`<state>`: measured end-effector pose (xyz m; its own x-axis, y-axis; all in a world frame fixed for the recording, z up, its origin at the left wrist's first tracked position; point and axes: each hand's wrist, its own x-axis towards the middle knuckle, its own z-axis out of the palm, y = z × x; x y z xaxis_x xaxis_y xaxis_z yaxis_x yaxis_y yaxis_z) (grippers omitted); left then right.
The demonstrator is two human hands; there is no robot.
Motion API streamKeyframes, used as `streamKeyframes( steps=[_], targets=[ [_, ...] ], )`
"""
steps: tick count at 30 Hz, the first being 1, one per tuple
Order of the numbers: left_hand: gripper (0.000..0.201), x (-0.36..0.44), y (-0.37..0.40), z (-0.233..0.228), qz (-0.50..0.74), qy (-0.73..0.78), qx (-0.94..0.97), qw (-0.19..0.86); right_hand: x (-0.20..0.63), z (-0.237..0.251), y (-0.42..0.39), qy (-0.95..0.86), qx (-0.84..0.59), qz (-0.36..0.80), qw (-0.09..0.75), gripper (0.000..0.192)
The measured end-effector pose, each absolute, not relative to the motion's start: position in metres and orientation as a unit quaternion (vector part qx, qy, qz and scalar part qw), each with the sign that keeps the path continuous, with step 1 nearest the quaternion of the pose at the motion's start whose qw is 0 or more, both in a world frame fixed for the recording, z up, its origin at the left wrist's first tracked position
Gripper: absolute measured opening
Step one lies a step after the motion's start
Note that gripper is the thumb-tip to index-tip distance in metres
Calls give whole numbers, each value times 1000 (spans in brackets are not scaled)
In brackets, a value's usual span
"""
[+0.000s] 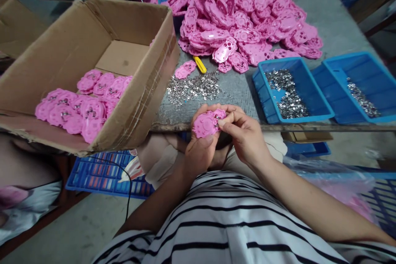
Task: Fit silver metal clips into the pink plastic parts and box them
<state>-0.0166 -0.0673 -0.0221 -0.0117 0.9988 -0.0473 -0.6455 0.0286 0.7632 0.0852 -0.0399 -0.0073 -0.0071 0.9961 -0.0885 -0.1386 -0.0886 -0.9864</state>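
Grey tabletop (324, 16) spreads across the upper picture, its front edge just above the hands. At eleven o'clock a heap of pink plastic parts (241, 16) covers it, the biggest mass in view. At nine o'clock an open cardboard box (77, 37) tilts over the table edge, with more pink parts laid flat in its bottom. At three o'clock stand two blue trays (312, 90), each holding small bright metal pieces; a loose scatter of the same metal pieces (192, 86) lies on the table at twelve, near a yellow tool (200, 65).

Just below the table edge, at centre, the left hand (199, 148) cradles one pink plastic piece (206, 123) from beneath, fingers curled round its lower rim and thumb on its face. The right hand (244, 134) meets it from the three o'clock side, thumb and forefinger pinched closed at the piece's right edge; whether a metal piece sits between them I cannot tell.

By its look, the pink piece is light, stiff moulded plastic, smooth and a little slippery, thin enough to flex or crack if squeezed. Holding it by the rim, as the left hand does, seems soundest.
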Motion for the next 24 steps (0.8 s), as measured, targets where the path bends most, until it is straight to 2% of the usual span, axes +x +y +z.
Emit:
streamKeyframes(
  steps=[11, 24],
  targets=[
    [55, -13, -69, -17, 652, 336, 256, 629, 76, -13, -43, -411, -475, 554, 546, 18],
    [48, -13, -66, -21, 687, 278, 238, 628, 66, -10, -45, -359, -481, 563, 569, 18]
  ],
)
